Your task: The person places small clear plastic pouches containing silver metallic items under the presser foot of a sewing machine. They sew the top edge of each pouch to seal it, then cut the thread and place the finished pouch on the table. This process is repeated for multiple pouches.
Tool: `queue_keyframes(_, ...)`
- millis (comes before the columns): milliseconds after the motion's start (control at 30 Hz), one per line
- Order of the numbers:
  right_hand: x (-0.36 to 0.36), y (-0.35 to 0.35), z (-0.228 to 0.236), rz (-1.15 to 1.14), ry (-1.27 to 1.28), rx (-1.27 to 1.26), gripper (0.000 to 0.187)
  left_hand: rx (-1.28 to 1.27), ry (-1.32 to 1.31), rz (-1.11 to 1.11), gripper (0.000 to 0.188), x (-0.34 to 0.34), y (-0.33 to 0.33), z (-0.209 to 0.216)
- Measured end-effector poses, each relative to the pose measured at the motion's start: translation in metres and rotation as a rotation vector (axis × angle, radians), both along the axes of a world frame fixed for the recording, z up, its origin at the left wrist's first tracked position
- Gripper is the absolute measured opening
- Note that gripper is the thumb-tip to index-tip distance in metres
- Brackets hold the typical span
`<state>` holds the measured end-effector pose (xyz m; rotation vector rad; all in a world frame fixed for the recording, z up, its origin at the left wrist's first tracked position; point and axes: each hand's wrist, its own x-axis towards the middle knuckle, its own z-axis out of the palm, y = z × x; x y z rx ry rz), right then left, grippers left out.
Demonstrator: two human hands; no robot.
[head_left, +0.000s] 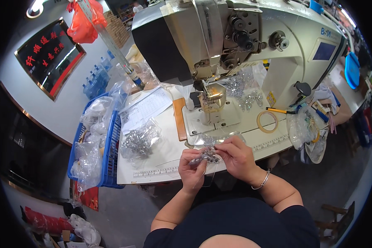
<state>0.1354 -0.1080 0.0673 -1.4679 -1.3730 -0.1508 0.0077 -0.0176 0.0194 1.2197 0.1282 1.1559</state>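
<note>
While the person is sitting at a white sewing table (161,159), both hands are meeting just above its front edge, over a small glittering silver piece (206,156) and a clear plastic sheet (213,175). The left hand (192,169) is curling nearly shut, its fingers pinching the silver piece from below and the left. The right hand (237,155), wearing a thin bracelet (262,180) at the wrist, is closing its thumb and fingertips on the same piece from the right. The two hands are touching around it, so the piece is showing only in part, and its exact shape is too small to tell.

Behind the hands, a large cream industrial sewing machine (252,45) is standing on the table, with its needle area (211,101) directly beyond the hands. To the left, a clear bag of silvery pieces (139,141) is lying on the table, near a blue plastic basket (111,153) holding more clear bags. A roll of tape (267,122) is lying to the right of the machine base. A ruler strip (155,172) is running along the table's front edge.
</note>
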Motion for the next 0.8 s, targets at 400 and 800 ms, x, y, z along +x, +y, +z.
queue_keyframes(400,0.005,-0.006,0.009,0.087,0.019,-0.096,0.019,0.074,0.016,-0.046,0.029,-0.004,0.005,-0.003)
queue_keyframes(800,0.023,-0.013,0.011,0.215,0.030,-0.175,0.020,-0.190,-0.021,-0.231,0.029,-0.008,0.006,0.000)
